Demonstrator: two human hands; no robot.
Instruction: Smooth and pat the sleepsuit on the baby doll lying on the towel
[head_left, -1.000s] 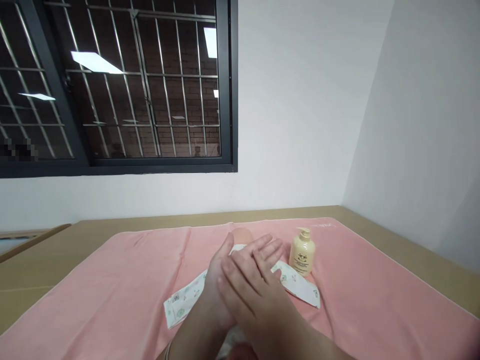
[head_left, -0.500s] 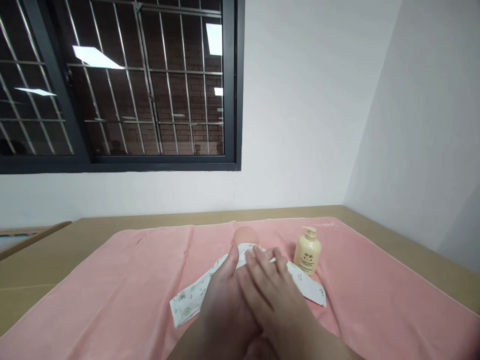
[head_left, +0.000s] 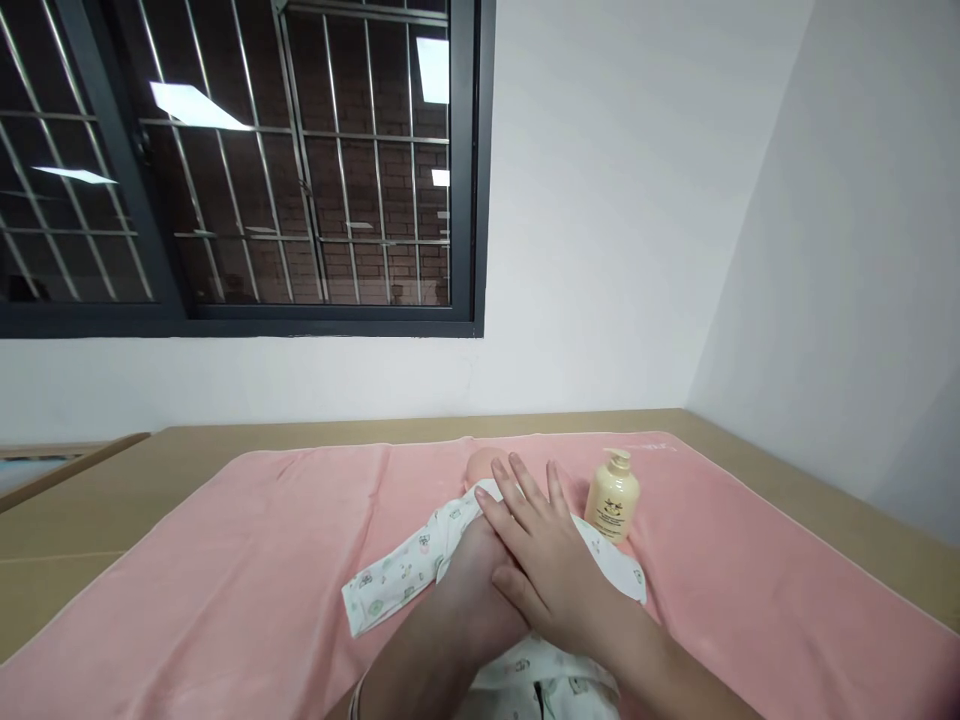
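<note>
A baby doll lies on the pink towel (head_left: 225, 560), only the top of its bald head (head_left: 480, 466) showing beyond my hands. It wears a white printed garment (head_left: 390, 575) with sleeves spread left and right. My right hand (head_left: 544, 555) lies flat on the doll's chest, fingers stretched out toward the head. My left hand (head_left: 469, 585) sits underneath the right one and is mostly covered; its fingers do not show. A cream pump bottle (head_left: 613, 497) stands upright just right of the doll.
The pink towel covers a tan tabletop (head_left: 112, 480) that runs into a corner of white walls. A dark barred window (head_left: 225, 160) fills the upper left. A wooden edge (head_left: 45, 480) shows at far left.
My right hand has slid forward over the left toward the doll's head. The left hand's fingers, visible earlier, are now covered. The camera shifted slightly.
</note>
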